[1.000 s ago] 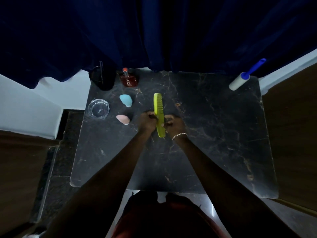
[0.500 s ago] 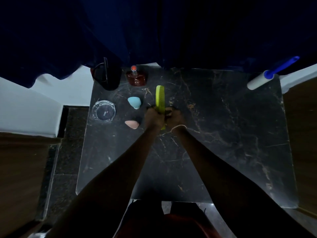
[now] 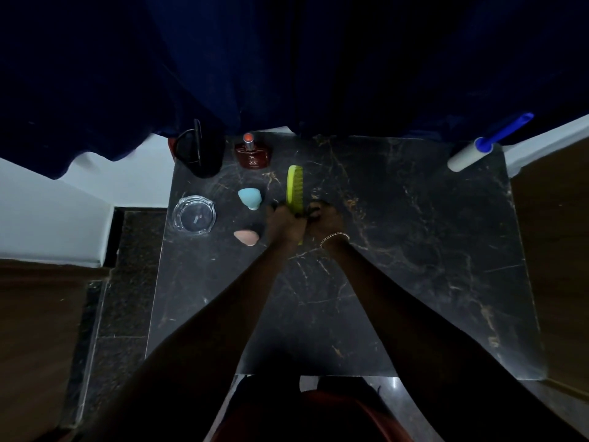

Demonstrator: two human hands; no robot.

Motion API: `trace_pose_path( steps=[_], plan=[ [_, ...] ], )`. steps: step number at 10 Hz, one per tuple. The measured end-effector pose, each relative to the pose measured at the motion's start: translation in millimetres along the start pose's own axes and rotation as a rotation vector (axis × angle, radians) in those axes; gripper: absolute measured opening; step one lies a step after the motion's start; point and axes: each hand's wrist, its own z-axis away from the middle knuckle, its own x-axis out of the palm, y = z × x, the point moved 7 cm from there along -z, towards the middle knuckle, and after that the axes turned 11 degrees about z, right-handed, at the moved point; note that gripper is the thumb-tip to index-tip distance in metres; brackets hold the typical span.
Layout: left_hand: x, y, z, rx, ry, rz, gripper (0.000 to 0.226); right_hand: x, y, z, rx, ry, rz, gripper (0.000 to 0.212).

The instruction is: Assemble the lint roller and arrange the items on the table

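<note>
On the dark table point(image 3: 414, 282) a glass ashtray point(image 3: 194, 214) sits left, with a blue sponge point(image 3: 250, 198) and a pink sponge point(image 3: 247, 237) beside it. At the middle, the left hand point(image 3: 283, 221) and right hand point(image 3: 325, 220) both grip the near end of the green comb point(image 3: 294, 189). The lint roller point(image 3: 478, 151) lies at the far right corner, well apart.

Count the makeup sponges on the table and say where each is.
2. The blue makeup sponge lies left of the green comb; the pink makeup sponge lies nearer the viewer, beside the left hand. Others may lie hidden.
</note>
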Motion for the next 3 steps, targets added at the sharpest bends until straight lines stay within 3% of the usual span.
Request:
trace_pose_path(
  steps=[1, 3],
  plan=[
    [-4.0, 7.0, 8.3, 0.061, -0.023, -0.053, 0.034, -21.0, -0.7, 11.1, -0.034, 0.041, -0.041, 0.022],
    [-16.0, 28.6, 29.2, 0.242, 0.008, -0.139, 0.032, -69.9, 4.6, 39.0, -0.204, 0.222, -0.008, 0.028]
  ],
)
